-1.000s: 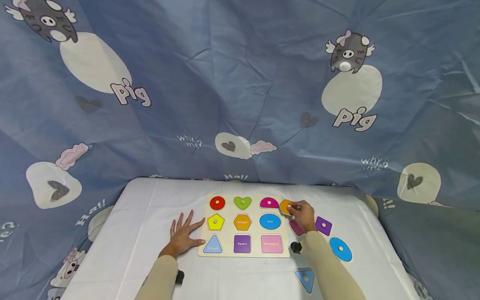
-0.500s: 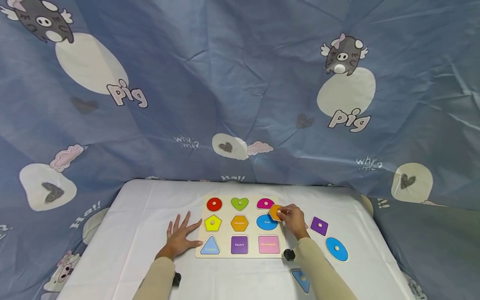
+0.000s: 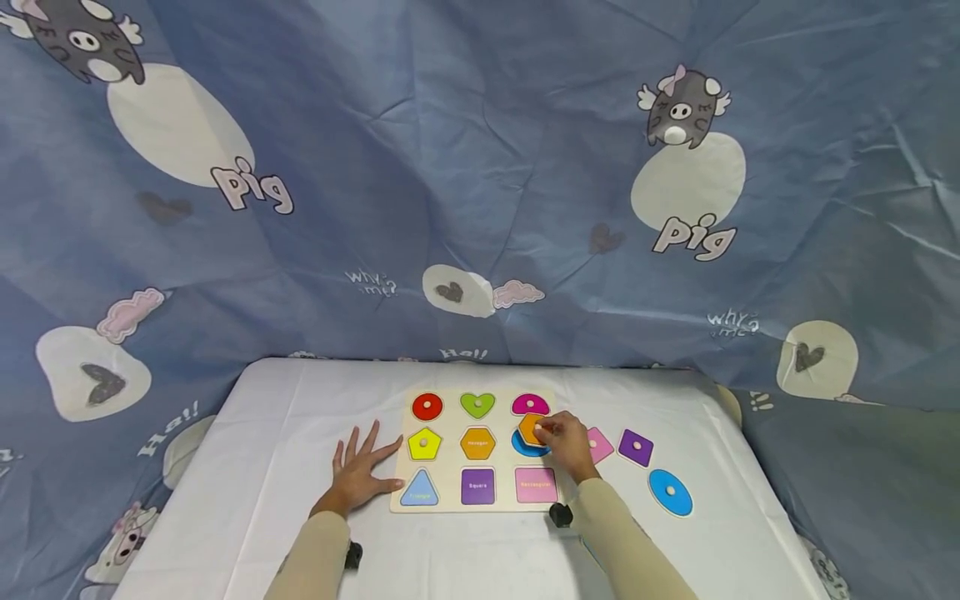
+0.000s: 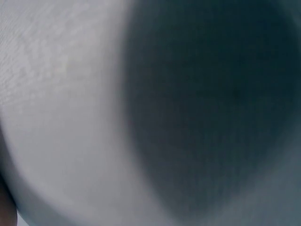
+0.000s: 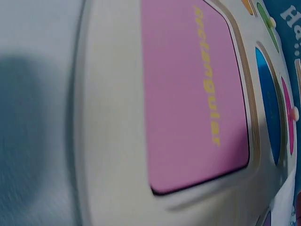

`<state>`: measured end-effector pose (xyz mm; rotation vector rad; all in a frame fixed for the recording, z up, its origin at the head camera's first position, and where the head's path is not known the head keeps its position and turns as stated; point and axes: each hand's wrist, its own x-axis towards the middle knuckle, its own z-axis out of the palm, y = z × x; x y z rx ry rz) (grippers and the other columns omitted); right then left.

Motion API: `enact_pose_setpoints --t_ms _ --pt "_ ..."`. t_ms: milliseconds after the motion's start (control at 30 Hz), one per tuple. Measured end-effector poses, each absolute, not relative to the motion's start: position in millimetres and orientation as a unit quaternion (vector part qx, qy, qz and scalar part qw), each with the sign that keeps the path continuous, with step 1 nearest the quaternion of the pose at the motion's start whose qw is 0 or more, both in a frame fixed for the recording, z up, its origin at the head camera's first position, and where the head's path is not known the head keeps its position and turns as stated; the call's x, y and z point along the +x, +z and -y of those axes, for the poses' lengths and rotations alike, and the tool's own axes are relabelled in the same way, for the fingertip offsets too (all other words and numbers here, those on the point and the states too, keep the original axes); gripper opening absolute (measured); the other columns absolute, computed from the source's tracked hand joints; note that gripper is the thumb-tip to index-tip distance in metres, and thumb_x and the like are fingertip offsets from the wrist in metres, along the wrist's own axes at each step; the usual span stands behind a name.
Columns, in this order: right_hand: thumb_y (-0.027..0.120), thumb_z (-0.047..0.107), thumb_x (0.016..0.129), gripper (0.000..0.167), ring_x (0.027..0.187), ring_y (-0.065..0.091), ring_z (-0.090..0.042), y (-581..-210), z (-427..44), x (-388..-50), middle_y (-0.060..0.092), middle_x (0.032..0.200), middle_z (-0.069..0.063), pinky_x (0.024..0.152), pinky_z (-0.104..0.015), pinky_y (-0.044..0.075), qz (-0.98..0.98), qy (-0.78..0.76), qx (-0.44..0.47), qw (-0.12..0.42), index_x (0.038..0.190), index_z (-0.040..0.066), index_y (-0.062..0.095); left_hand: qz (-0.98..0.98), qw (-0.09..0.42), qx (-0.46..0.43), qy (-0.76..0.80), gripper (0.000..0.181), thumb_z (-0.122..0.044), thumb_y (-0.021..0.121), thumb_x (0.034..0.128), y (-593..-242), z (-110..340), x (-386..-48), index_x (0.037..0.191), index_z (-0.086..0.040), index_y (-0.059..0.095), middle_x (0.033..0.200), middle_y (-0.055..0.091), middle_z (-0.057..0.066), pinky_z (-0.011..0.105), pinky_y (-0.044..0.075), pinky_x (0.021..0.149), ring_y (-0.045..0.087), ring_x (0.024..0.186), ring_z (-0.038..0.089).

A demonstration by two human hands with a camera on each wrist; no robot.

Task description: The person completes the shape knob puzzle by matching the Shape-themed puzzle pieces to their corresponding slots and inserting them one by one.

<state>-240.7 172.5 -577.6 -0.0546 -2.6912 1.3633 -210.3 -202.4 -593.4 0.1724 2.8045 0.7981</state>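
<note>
Right grip (image 3: 567,444) on hexagon (image 3: 528,430), over board (image 3: 450,482)

- Backdrop cloth (image 3: 337,125): blue, wrinkled, rising behind the tabletop and extending past its left and right sides.
- Tabletop (image 3: 465,562): white surface with straight crease lines; far corners rounded.
- Upper-left pig figure (image 3: 82,42): dark grey, winged, printed above a pale oval (image 3: 180,125).
- Upper-right pig figure (image 3: 684,125): same type, with a pink bow, printed above a second pale oval (image 3: 688,183).
- "pig" lettering (image 3: 696,237): overlaps the lower edge of the right oval; matching lettering sits at the left oval.
- Central pale patch (image 3: 476,292): encloses a dark heart and adjoins a pink cloud (image 3: 517,293).
- "why me?" lettering (image 3: 733,323): white, at right.
</note>
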Motion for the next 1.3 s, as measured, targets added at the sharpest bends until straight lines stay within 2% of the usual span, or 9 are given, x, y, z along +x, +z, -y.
enact_pose_setpoints --t_ms 133,333,567,800,1067,1300 --pt "0.074 0.006 0.084 0.011 0.080 0.055 -0.020 -580.1 -167.9 -239.6 0.063 0.088 -0.006 0.075 -0.031 0.049 0.889 0.454 -0.009 0.061 0.093 0.000 0.075 -0.954 0.112 0.056 0.274 0.081 -0.042 0.081 0.0697 -594.0 201.9 -208.3 0.141 -0.019 0.050 0.160 0.009 0.019 0.060 -0.012 0.111 -0.006 0.144 0.046" --pt "0.075 0.006 0.083 0.011 0.084 0.058 -0.021 -579.0 -156.7 -237.7 0.064 0.090 -0.005 0.082 -0.038 0.051 0.889 0.455 0.012 0.060 0.092 0.000 0.075 -0.952 0.112 0.058 0.279 0.081 -0.043 0.081 0.0698 -592.5 202.4 -209.3 0.141 -0.018 0.050 0.160 0.008 0.019 0.060 -0.013 0.111 -0.007 0.144 0.046" --pt "0.076 0.007 0.081 0.010 0.085 0.059 -0.022 -580.9 -142.3 -239.6 0.067 0.091 -0.006 0.082 -0.039 0.051 0.890 0.449 0.039 0.069 0.090 0.001 0.075 -0.952 0.116 0.052 0.277 0.081 -0.041 0.081 0.0705 -589.3 201.4 -210.6 0.141 -0.018 0.049 0.160 0.007 0.019 0.060 -0.015 0.111 -0.008 0.144 0.045" --pt "0.077 0.006 0.079 0.010 0.090 0.060 -0.026 -584.6 -131.8 -239.3 0.067 0.090 -0.007 0.087 -0.043 0.049 0.893 0.442 0.050 0.069 0.088 0.001 0.075 -0.952 0.116 0.054 0.280 0.081 -0.041 0.081 0.0702 -591.5 200.4 -209.3 0.141 -0.018 0.049 0.160 0.008 0.019 0.060 -0.014 0.111 -0.007 0.144 0.045" --pt "0.078 0.008 0.079 0.010 0.083 0.057 -0.018 -587.7 -120.6 -238.4 0.064 0.088 -0.002 0.078 -0.033 0.048 0.892 0.445 0.053 0.056 0.087 0.004 0.076 -0.951 0.110 0.060 0.281 0.080 -0.042 0.080 0.0704 -591.2 201.5 -208.9 0.141 -0.018 0.050 0.160 0.009 0.019 0.060 -0.014 0.111 -0.007 0.144 0.046" --pt "0.078 0.007 0.080 0.010 0.083 0.057 -0.019 -590.4 -110.7 -239.5 0.064 0.088 -0.004 0.078 -0.032 0.049 0.890 0.449 0.061 0.057 0.088 0.002 0.075 -0.950 0.112 0.066 0.285 0.080 -0.043 0.080 0.0708 -592.1 203.6 -209.3 0.141 -0.018 0.050 0.160 0.009 0.020 0.061 -0.014 0.110 -0.007 0.143 0.047"
